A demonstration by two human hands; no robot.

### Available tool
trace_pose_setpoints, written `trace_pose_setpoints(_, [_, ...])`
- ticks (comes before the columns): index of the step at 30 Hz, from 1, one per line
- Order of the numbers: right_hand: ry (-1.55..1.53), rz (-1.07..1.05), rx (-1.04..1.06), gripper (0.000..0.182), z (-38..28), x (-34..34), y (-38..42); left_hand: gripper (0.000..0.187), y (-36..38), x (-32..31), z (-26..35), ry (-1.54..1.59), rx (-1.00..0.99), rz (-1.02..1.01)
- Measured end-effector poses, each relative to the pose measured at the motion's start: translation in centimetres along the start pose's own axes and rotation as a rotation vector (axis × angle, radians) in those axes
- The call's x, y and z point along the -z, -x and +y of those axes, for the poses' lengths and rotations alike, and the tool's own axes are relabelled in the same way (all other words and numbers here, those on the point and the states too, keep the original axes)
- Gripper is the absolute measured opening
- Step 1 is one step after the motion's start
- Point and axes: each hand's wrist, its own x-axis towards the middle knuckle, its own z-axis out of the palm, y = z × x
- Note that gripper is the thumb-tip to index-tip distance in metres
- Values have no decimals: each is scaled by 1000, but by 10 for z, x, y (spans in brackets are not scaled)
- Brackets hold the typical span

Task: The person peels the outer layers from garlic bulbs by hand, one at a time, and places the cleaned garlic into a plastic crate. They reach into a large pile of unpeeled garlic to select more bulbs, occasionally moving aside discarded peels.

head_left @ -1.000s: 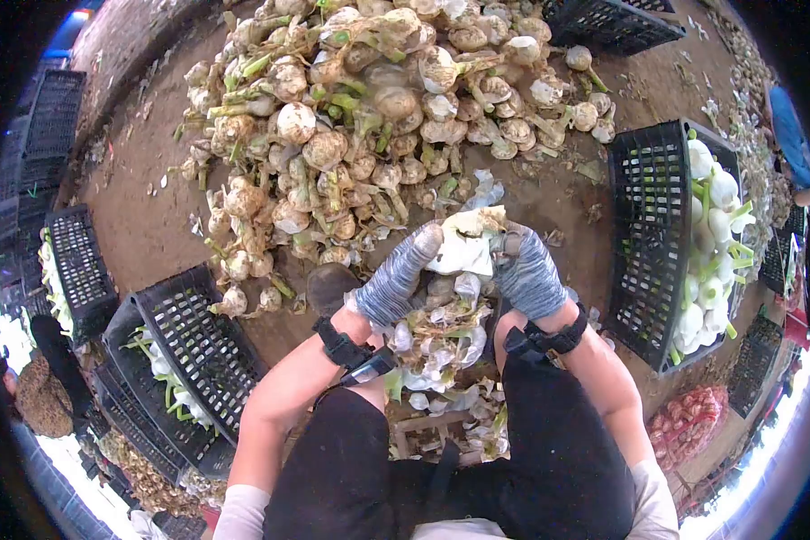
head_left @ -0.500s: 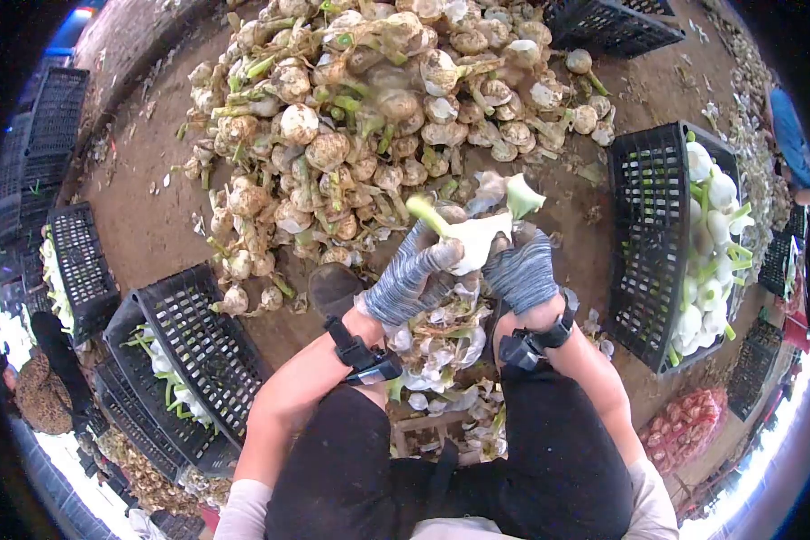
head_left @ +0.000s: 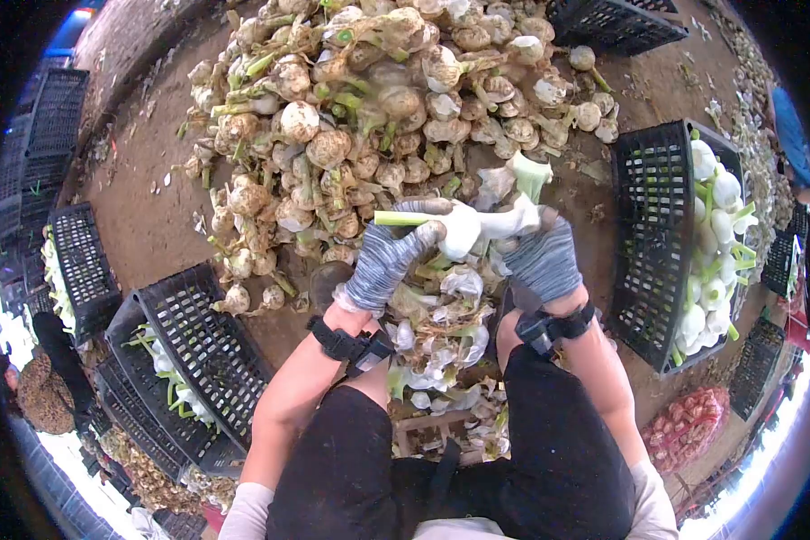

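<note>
A white garlic bulb (head_left: 460, 232) with a green stem pointing left is held up in front of my knees. My left hand (head_left: 391, 259), in a grey striped glove with bare fingertips, is closed around the bulb and stem. My right hand (head_left: 544, 259), gloved alike, pinches a strip of pale garlic skin (head_left: 513, 221) that stretches rightward from the bulb and flares at its greenish top end. Whether the strip is still joined to the bulb is hard to tell. Beneath both hands lies a heap of peeled skins (head_left: 445, 333) between my legs.
Ahead spreads a large pile of unpeeled, soil-stained garlic (head_left: 328, 148). A black crate (head_left: 652, 243) of clean white bulbs stands at right, another crate (head_left: 202, 351) tilts at left. A red net sack (head_left: 688, 427) lies lower right. Another person's blue-clothed leg (head_left: 790, 135) shows far right.
The bulb has turned so its stem now points level to the left. My right hand has moved right, and the skin strip between my hands is drawn out longer.
</note>
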Motion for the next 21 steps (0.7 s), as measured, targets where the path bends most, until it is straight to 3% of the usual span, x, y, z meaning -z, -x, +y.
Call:
trace_pose_setpoints(1, [0, 0, 0, 20, -2, 2, 1, 36, 1, 1, 2, 46, 17, -76])
trace_pose_setpoints(3, [281, -13, 39, 23, -7, 6, 1, 41, 2, 5, -3, 140, 62, -127])
trace_pose_setpoints(4, [27, 5, -175, 29, 16, 15, 1, 45, 3, 4, -7, 361, 135, -133])
trace_pose_setpoints(5, [-68, -77, -276, 26, 12, 12, 9, 49, 3, 4, -12, 583, 208, -138])
trace_pose_setpoints(6, [-356, -196, -407, 22, 20, 22, 12, 52, -1, 6, -19, 806, 192, -208])
trace_pose_setpoints(8, [-64, -438, -380, 31, 3, 23, 22, 52, -8, 20, -27, 920, 293, -152])
trace_pose_setpoints(10, [321, -731, -216, 48, -15, 26, 21, 49, -9, 24, -26, 1029, 383, -65])
trace_pose_setpoints(11, [346, -860, -443, 55, -21, 20, 14, 49, -9, 24, -26, 1029, 380, -65])
trace_pose_setpoints(12, [792, -984, -164, 61, -22, 18, 14, 47, -9, 25, -28, 1091, 407, -75])
trace_pose_setpoints(13, [792, -982, -162, 61, -24, 14, 11, 46, -10, 26, -29, 1150, 436, -86])
trace_pose_setpoints(15, [1476, -465, -156, 63, -37, -2, 4, 42, -12, 27, -36, 1172, 450, -113])
trace_pose_setpoints(16, [1045, -252, -148, 48, -65, -18, 4, 41, -13, 27, -40, 1170, 495, -147])
trace_pose_setpoints(17, [1046, -253, -150, 48, -59, -24, 0, 41, -14, 26, -40, 1167, 539, -180])
trace_pose_setpoints(19, [375, -59, 316, 42, -39, -29, -10, 39, -13, 23, -42, 1219, 540, -225])
trace_pose_setpoints(20, [575, -120, 411, 31, -37, -28, -16, 39, -14, 24, -44, 1204, 552, -232])
trace_pose_setpoints(21, [574, -119, 411, 31, -36, -29, -13, 38, -15, 25, -46, 1188, 563, -239])
